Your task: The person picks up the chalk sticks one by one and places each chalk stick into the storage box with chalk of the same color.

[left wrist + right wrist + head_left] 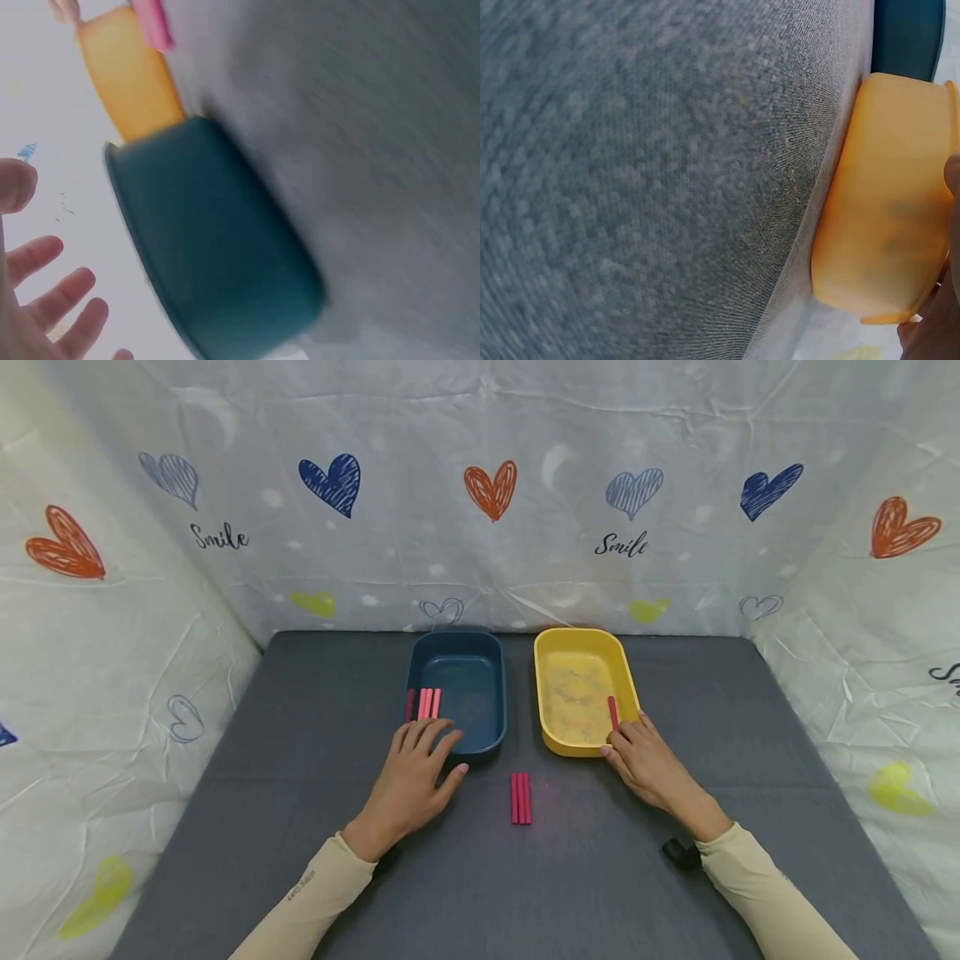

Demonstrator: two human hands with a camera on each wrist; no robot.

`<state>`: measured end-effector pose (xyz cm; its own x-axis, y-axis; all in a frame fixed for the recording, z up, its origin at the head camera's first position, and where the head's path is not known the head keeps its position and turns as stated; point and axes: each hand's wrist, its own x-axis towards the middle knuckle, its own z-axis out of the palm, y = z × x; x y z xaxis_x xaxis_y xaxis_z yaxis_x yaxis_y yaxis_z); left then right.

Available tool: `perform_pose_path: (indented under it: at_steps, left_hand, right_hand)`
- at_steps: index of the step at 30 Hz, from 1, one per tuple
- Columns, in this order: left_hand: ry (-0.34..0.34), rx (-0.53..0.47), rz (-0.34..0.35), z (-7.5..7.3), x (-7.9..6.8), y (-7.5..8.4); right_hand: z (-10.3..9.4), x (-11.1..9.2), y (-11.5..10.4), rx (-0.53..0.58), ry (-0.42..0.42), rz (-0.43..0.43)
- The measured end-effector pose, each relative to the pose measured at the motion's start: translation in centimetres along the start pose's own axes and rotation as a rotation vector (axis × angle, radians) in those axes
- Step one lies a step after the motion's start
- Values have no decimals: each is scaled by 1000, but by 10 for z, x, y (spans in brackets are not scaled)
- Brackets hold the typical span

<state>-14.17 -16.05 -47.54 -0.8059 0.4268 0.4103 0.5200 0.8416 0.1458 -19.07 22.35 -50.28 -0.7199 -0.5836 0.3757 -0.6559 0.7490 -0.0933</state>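
Okay, your right hand (648, 760) pinched one red stick (612, 712) by its near end, inside the yellow tray (573, 685) along the right wall. Your left hand (411, 781), fingers spread, hung by the blue tray (472, 693), nothing held. Stick looked light, stiff, maybe slippery; mid-length seemed the best hold. Three matching sticks (521, 798) lay between your hands.

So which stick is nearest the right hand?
The lone red stick at the yellow tray, touching the right hand; pink sticks lie in the blue tray, other red sticks together on the table.
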Motion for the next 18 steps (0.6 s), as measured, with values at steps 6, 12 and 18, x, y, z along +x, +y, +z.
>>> perform_pose_path:
  at_steps: [6, 12, 18]
  left_hand:
    - [54, -121, 63, -5, 0, 24]
    - [48, -239, 69, -2, -4, 38]
    - [27, -347, 49, 3, -6, 49]
  right_hand:
    - [1, -1, -1, 26, 3, 14]
    - [1, 0, -1, 34, -2, 23]
    - [0, 0, -1, 27, -10, 29]
